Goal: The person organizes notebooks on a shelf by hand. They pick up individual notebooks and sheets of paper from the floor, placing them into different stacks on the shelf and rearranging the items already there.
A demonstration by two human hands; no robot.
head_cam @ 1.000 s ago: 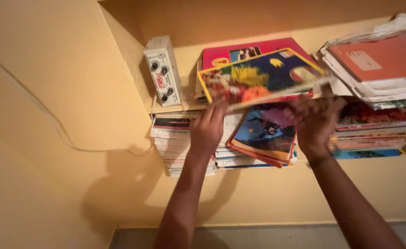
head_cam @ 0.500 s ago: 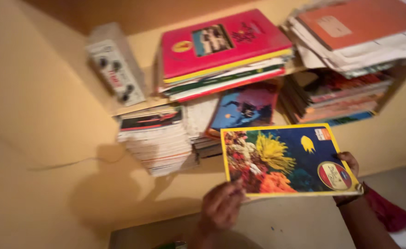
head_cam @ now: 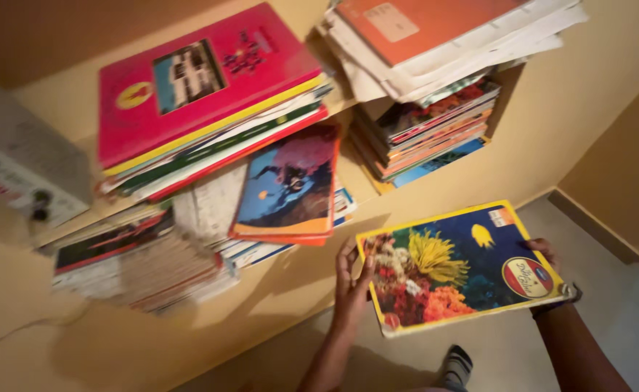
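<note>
Hands grip a thin picture book (head_cam: 459, 270) with a yellow border and a coral-reef cover, held out in the air below the wall shelf (head_cam: 367, 185) and above the floor (head_cam: 624, 319). At the book's left edge the left hand (head_cam: 352, 282) has its fingers closed on the cover, thumb on top. At the book's right edge the right hand (head_cam: 544, 254) is mostly hidden behind it, with only fingertips curling over the edge, so it looks clamped on as well. The book seems light, flat and fairly stiff, with a glossy cover that could slide in a loose grip; holding it by two opposite edges, as here, looks sound. Above the book, a stack topped by a blue underwater-cover book (head_cam: 290, 185) juts over the shelf's front. Higher and to the left of the held book lies a pink hardback (head_cam: 203, 76) on its own pile. Higher and to the right sits a stack of papers under an orange notebook (head_cam: 421, 25). A white box with knobs (head_cam: 14, 174) stands far off to the book's upper left.
</note>
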